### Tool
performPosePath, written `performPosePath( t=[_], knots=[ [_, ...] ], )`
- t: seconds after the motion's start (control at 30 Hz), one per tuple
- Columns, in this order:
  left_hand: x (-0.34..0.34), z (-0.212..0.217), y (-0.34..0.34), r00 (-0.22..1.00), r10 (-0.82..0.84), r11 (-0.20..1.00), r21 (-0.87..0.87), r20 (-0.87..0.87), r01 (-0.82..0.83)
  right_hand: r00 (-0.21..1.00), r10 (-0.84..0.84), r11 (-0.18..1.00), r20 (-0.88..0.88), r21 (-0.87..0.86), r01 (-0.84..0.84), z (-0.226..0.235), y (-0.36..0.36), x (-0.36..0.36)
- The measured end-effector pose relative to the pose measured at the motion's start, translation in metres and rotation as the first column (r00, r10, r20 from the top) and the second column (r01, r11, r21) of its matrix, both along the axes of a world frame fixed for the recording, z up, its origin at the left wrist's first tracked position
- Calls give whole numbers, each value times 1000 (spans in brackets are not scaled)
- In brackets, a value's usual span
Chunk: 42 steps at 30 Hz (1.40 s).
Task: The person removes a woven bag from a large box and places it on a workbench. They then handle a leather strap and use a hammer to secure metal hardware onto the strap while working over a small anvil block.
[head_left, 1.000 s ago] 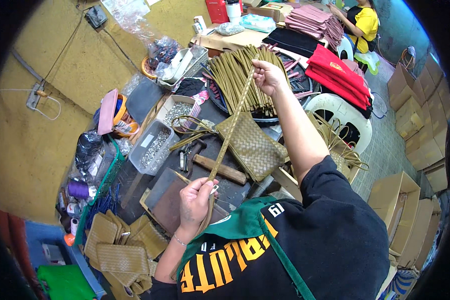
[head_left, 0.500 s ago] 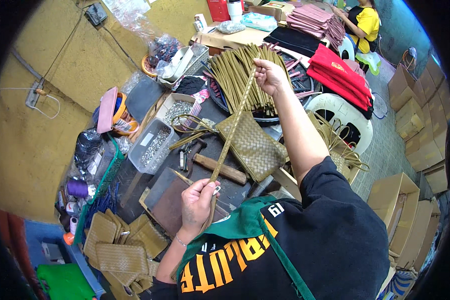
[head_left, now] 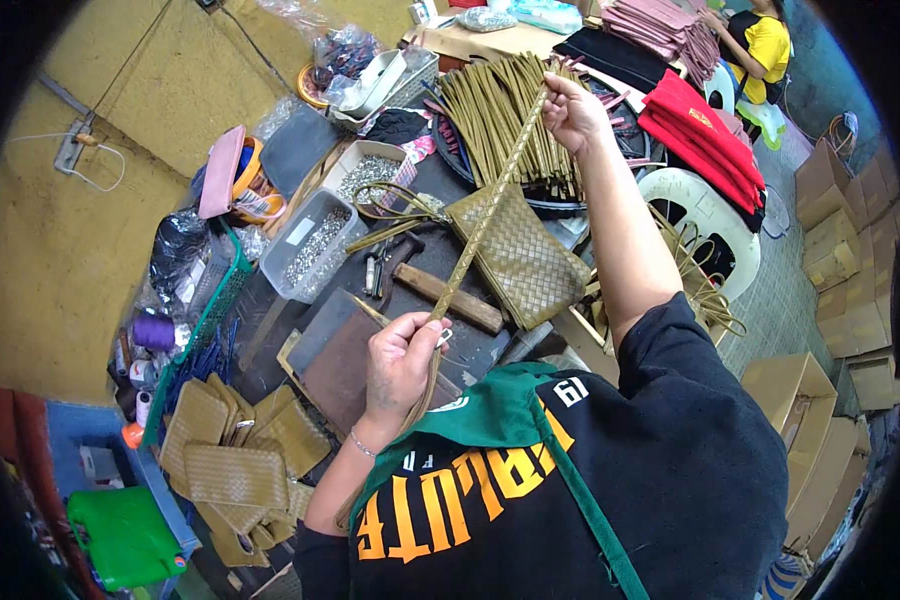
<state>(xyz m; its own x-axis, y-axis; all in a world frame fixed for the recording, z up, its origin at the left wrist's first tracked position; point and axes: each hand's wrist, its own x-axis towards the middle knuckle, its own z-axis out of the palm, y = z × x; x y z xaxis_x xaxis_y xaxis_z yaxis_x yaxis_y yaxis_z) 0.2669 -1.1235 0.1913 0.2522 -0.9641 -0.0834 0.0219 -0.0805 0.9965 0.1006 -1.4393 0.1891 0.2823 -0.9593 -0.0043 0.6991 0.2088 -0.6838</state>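
Observation:
A long olive-gold woven strap [head_left: 493, 203] is stretched on a slant between my two hands. My left hand [head_left: 402, 365] pinches its lower part, with a small pale metal piece at the fingers; the tail hangs down along my forearm. Higher up and farther off, my right hand [head_left: 578, 118] is closed on the strap's upper end, above a big bundle of olive strips [head_left: 485, 125] on a round dark tray. Beneath the strap lies an olive woven pouch [head_left: 540, 265] with a looped cord. A hammer [head_left: 460, 303] with a wooden handle rests beside it.
Two plastic bins, one grey [head_left: 276, 262] and one pale [head_left: 411, 170], hold small metal fittings. Several woven pouches [head_left: 235, 475] are piled at lower left. Red folded cloth [head_left: 705, 140] sits on a white chair [head_left: 740, 255]. Cardboard boxes [head_left: 785, 400] line the right. Another person [head_left: 765, 55] sits far right.
The whole view has shifted a little, so the table appears farther right and higher. Both hands keep hold of the taut strap, with little other visible change.

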Motion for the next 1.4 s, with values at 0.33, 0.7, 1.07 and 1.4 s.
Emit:
performPosePath(
  t=[0.33, 0.7, 1.07, 1.4],
  knots=[
    [-1, 1, 0, 999, 35, 999, -37, -17, -36, 978, 53, 995, -200, -76, -69, -10, 62, 15],
    [-1, 2, 1, 992, 46, 999, -20, -118, -49, 929, 349, 936, -125, 101, -338, -27, 141, 31],
    [1, 3, 1, 991, 40, 999, -21, -129, -43, 935, 322, 944, -151, 119, -307, -28, 142, 34],
    [1, 2, 2, 988, 40, 999, -22, -148, -44, 942, 302, 953, -145, 84, -292, -14, 147, 33]
  ],
)
